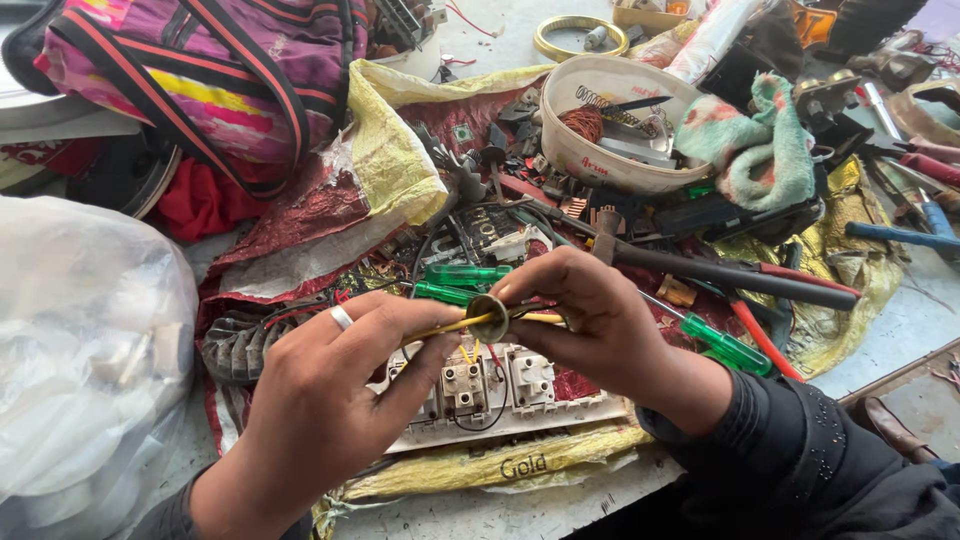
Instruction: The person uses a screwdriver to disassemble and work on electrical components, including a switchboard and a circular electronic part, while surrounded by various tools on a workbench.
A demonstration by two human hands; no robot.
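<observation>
Tools crowd the bench; bare table right of hands.

- There is a single view, from a camera worn on the person's head.
- It looks steeply down and forward over the counter, which fills nearly the whole frame.
- It sits close: the left hand and right hand meet near the centre, and both forearms enter from the bottom edge.
- The far edge of the view reaches the bowl and the striped bag at the top.
- At the lower right the counter's edge shows.
</observation>
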